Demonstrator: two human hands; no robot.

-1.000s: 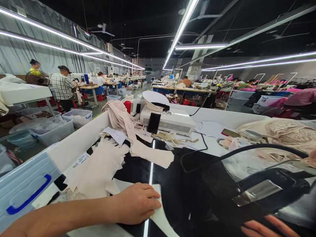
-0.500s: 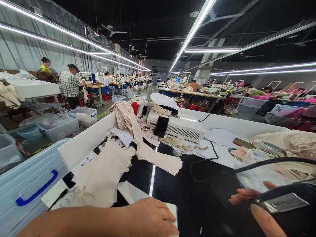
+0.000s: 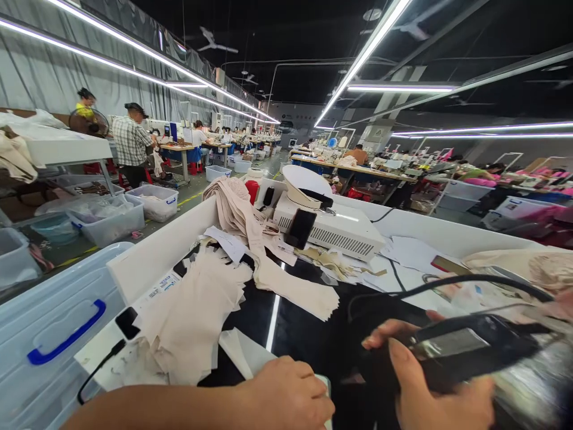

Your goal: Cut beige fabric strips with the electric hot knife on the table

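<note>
My left hand (image 3: 289, 394) lies over a white plate (image 3: 328, 388) at the front of the dark worktop, palm down, fingers slightly bent. Most of the plate is hidden beneath it. A pale fabric piece (image 3: 235, 352) sticks out behind that hand. On the right, my right hand (image 3: 430, 382) is wrapped round a black corded tool with a shiny metal plate (image 3: 452, 343). Motion blurs this tool, and I cannot tell its kind. To the left is a fanned stack of cream fabric pieces (image 3: 192, 316), and a long cream strip (image 3: 295, 283) lies across the worktop.
A phone (image 3: 301, 228) leans against a white vented box (image 3: 331, 230), with a white cap (image 3: 307, 184) on top. Low white walls (image 3: 156, 239) edge the table. A lidded plastic bin (image 3: 67, 328) stands at left. A black cable (image 3: 470, 279) arcs at right. Several people work behind.
My right hand has moved left and nearer with the black corded tool. My left hand stays on the white plate, its fingers more bent. The view has shifted slightly.
</note>
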